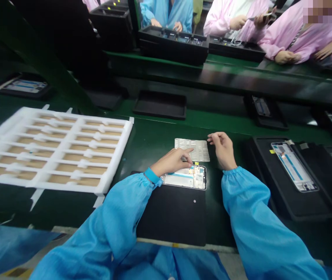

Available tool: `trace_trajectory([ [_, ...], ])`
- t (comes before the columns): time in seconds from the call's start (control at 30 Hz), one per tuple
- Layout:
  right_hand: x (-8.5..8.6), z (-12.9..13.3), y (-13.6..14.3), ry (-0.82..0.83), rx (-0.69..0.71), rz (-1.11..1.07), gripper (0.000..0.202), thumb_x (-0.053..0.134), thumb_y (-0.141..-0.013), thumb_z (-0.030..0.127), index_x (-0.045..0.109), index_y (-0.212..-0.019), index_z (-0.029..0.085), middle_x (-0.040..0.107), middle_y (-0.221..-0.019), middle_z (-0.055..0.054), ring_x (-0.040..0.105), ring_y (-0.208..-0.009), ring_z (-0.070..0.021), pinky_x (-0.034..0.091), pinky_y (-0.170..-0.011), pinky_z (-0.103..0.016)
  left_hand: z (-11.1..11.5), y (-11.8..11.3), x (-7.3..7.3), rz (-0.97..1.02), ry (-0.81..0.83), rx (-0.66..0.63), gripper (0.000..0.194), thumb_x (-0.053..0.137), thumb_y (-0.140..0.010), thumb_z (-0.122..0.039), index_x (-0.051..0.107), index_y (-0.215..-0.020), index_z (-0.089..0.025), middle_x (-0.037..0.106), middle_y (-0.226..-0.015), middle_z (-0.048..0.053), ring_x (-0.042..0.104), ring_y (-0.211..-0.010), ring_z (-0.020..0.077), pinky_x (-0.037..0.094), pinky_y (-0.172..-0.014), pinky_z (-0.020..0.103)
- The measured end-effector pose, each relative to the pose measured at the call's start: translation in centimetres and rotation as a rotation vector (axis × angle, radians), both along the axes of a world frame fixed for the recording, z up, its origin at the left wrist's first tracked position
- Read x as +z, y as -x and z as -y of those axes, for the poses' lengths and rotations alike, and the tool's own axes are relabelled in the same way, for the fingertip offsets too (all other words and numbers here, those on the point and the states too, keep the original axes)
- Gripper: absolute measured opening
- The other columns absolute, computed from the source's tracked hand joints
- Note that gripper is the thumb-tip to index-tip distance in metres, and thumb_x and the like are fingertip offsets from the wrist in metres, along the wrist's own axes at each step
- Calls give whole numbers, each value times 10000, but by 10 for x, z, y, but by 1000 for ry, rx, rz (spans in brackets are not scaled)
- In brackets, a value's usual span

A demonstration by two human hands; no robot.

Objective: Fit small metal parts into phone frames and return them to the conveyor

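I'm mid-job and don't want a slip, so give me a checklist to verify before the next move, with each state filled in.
1. Phone frame on the black mat: ok, at its far end.
2. Left hand touching the phone frame: cannot tell; it is over the frame, contact unclear.
3. Silver sheet near the right hand: ok, just beyond the phone frame.
4. Right hand holding a small piece: cannot tell, too small to see.
5. Mat surface unmarked: not ok, a small pale spot shows.
6. White foam tray apart from the phone frame: ok.

Hands point(173, 161) point(224, 151) apart, fingers point(187, 156) bent, arms point(119, 206) point(250, 206) extended
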State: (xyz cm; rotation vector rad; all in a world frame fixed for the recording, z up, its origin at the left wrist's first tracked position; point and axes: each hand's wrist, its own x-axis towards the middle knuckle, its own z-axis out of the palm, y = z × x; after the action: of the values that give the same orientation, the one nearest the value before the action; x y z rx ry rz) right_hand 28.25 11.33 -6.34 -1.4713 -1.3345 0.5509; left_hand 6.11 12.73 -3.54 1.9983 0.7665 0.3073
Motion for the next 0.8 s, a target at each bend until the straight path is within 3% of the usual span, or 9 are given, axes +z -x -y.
trace_trajectory([
  [0.07,13,12,9,-15,-12,-95,275,511,-934,469,522,-870,203,642,-813,-27,625,-715,-146,521,-680,-298,9,5,12,-11,-51,41,94,671,-843,-165,753,-870,-200,404,-1525,90,672,-1117,253,520,-910,335],
  [0.13,30,31,23,-20,0,-160,228,610,-899,420,550,-884,201,660,-792,-16,642,-704,-142,536,-670,-288,24,13,25,-31,-173,87,106,647,-874,-185,746,-894,-217,389,-1538,55,670,-1115,253,513,-933,358],
  [0.27,65,81,53,-81,39,-86,132,754,-822,250,635,-865,212,696,-815,-2,681,-770,-160,558,-695,-274,62,35,35,-50,-508,163,166,561,-949,-192,706,-1019,-232,558,-1415,17,681,-1097,228,541,-847,328],
  [0.4,81,120,71,-182,261,257,160,678,-875,88,671,-970,216,722,-923,-6,686,-870,-150,552,-804,-271,92,50,28,28,-695,183,194,532,-978,-187,646,-1134,-200,724,-1169,11,709,-1029,179,535,-775,281],
  [0.53,85,128,76,-207,396,479,184,622,-902,47,642,-1027,181,718,-946,-35,667,-909,-167,532,-820,-305,104,59,24,71,-743,267,178,556,-973,-202,636,-1130,-182,745,-1102,9,728,-935,162,531,-794,279],
  [0.8,91,122,83,-81,487,668,103,539,-976,183,638,-956,203,714,-911,-52,662,-805,-185,515,-719,-331,113,62,21,130,-697,314,135,581,-955,-157,641,-1067,-200,757,-1042,-23,727,-898,144,515,-773,263],
])
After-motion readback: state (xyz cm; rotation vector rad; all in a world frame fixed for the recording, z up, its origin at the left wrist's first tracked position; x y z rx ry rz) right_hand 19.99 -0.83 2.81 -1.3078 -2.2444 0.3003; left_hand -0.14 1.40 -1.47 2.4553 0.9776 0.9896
